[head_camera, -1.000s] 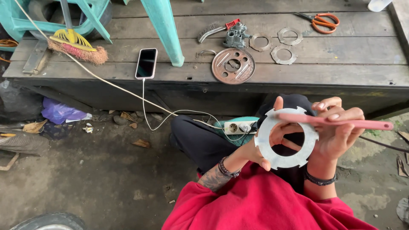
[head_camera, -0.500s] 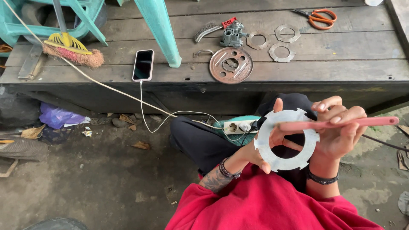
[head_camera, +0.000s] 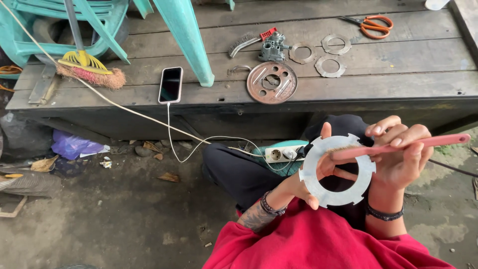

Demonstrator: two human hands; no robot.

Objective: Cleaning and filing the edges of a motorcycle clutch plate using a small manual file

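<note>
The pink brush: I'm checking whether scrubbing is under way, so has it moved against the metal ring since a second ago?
Cannot tell. The pink brush lies across the toothed metal ring much as before, its bristle end on the ring's upper edge; any stroke is too slight to see.

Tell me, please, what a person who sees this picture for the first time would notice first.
First, the pale notched metal ring at lower right, held up by the left hand while the right hand lays a pink-handled brush across it. Next, the wooden platform above, with a rusty round plate, three smaller rings, orange scissors and a charging phone. At upper left lies a yellow broom.
</note>
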